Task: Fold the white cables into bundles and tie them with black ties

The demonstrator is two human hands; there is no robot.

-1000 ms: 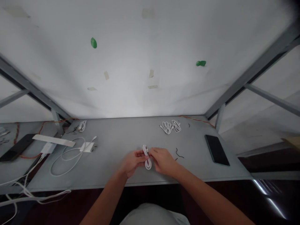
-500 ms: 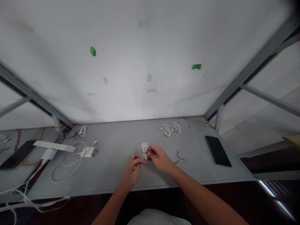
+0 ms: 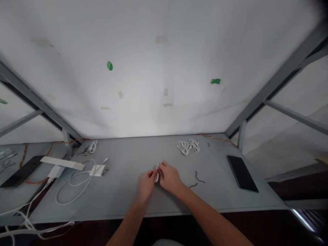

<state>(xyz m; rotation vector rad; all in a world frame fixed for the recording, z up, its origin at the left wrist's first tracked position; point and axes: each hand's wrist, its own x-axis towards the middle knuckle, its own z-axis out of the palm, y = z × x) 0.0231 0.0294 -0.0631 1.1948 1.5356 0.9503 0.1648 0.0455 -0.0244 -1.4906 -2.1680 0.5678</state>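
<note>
A small coiled bundle of white cable (image 3: 156, 177) is pinched between my two hands at the middle of the grey shelf (image 3: 123, 194). My left hand (image 3: 147, 184) is closed on its left side, thumb and forefinger pressed together. My right hand (image 3: 169, 177) grips the right side, fingertips nearly meeting those of the left. Most of the bundle is hidden by fingers, and the dark tie around it cannot be made out now. Right of my hands lie loose black twist ties (image 3: 199, 177).
Two coiled white cables (image 3: 184, 147) lie at the back right. A dark phone (image 3: 242, 173) rests at the right end. To the left are a white charger (image 3: 97, 170) with looped cable, a white strip (image 3: 63, 162), a power strip (image 3: 22, 171) and another coiled cable (image 3: 93, 146).
My hands have drawn closer together around the cable bundle, which has turned and shows less. My left fingers have moved up from its lower end. The camera view has tilted up slightly.
</note>
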